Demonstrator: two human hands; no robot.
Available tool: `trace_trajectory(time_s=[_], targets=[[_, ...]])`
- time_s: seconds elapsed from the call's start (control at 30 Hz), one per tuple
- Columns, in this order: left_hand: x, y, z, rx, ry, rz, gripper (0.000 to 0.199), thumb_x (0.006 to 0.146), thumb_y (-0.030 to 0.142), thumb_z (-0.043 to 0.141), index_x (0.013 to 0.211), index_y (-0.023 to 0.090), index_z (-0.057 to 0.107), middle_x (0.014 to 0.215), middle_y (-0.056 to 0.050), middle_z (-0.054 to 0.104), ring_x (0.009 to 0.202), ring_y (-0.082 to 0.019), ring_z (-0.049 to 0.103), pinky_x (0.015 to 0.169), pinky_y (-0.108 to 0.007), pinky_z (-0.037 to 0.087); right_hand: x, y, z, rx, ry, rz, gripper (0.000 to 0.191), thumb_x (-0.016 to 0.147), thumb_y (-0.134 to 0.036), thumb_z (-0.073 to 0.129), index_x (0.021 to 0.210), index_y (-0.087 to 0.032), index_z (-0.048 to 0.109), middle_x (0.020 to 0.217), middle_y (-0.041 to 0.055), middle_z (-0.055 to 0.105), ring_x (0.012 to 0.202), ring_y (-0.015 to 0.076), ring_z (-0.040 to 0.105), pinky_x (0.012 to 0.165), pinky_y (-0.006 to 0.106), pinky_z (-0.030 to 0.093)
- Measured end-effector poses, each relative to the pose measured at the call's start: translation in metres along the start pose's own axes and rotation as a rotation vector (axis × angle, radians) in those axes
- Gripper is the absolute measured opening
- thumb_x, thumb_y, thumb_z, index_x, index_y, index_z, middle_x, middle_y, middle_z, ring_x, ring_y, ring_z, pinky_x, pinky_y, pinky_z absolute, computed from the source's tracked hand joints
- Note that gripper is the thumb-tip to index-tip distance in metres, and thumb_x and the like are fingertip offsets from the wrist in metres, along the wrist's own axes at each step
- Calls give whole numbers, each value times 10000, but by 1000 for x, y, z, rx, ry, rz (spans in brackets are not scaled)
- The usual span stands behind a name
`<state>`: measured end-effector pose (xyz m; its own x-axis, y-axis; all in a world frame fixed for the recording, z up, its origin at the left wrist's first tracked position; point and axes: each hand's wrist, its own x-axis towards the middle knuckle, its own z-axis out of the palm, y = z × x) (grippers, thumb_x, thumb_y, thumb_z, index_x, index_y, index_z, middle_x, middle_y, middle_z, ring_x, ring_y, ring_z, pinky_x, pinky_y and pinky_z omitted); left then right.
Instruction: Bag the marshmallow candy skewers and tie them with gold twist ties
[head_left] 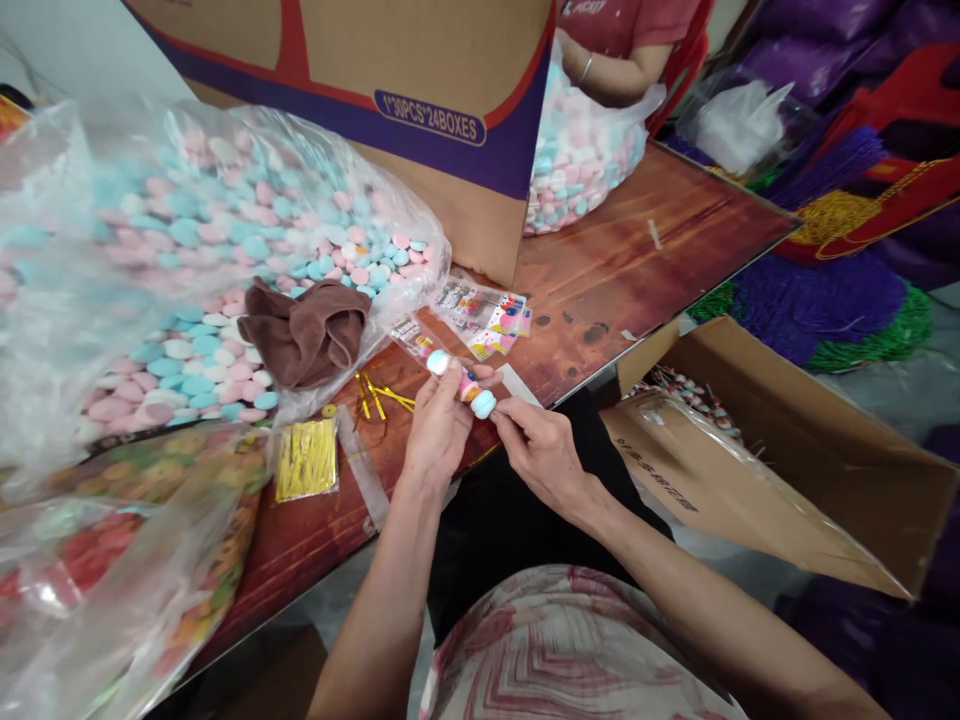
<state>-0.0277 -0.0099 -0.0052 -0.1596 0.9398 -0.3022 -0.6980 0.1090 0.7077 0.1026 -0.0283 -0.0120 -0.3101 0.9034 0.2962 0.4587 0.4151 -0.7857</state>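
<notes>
My left hand [439, 425] is closed around a candy skewer [482, 402], a short row of soft pieces in white, pink, orange and pale blue. A pale blue piece forms its lower end, and a whitish one pokes out above my thumb. At that lower end, the fingers of my right hand [544, 445] are pinched together; they seem to grip its tip, largely hidden by the fingertips. Just beyond my hands lie printed clear wrappers [487, 315]. Loose gold twist ties [379, 395] and a packet of gold twist ties [307, 458] are left of my left hand.
A big clear bag of pastel candies [202, 235] covers the table's left, with a brown cloth [306, 330] on it. Behind stands a large carton [420, 60]. Another person [622, 60] sits beyond, near a second candy bag [585, 150]. An open box [772, 460] holds skewers at right.
</notes>
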Motion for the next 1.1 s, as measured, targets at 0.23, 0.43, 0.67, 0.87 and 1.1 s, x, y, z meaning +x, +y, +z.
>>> trace_trajectory(time_s=[0.23, 0.43, 0.67, 0.87, 1.1], targets=[[-8, -1, 1, 2, -110, -105, 248, 824, 373, 704, 868, 132, 666, 866, -89, 728, 979, -233, 695, 897, -333, 532, 6, -6, -1, 57, 18, 41, 213, 949, -226, 472, 771, -184, 581, 678, -8, 558, 559, 100, 471, 576, 222, 382], [1, 6, -8, -13, 45, 11, 257, 849, 418, 670, 878, 162, 659, 928, -76, 738, 979, -218, 698, 897, -344, 532, 1, 1, -4, 39, -7, 60, 197, 940, -245, 500, 785, -187, 607, 625, -30, 520, 543, 99, 447, 571, 224, 364], [-8, -6, 0, 1, -17, -15, 249, 805, 379, 720, 852, 142, 660, 852, -62, 725, 934, -205, 700, 880, -311, 526, 9, -10, 7, 83, 31, 99, 226, 935, -234, 473, 732, -196, 566, 656, -1, 555, 559, 118, 463, 563, 237, 381], [-19, -4, 0, 38, -10, -43, 335, 819, 453, 694, 946, 150, 626, 961, -98, 721, 933, -202, 695, 855, -317, 535, 12, -9, 6, 151, 112, 127, 208, 936, -249, 500, 753, -190, 578, 656, -12, 563, 557, 109, 491, 586, 234, 405], [-24, -6, -6, 188, 193, 114, 288, 774, 413, 738, 868, 195, 575, 883, -15, 690, 833, -148, 693, 769, -262, 539, 10, -4, 5, 15, 144, 28, 201, 947, -226, 489, 774, -181, 582, 652, -11, 566, 550, 105, 506, 579, 236, 392]])
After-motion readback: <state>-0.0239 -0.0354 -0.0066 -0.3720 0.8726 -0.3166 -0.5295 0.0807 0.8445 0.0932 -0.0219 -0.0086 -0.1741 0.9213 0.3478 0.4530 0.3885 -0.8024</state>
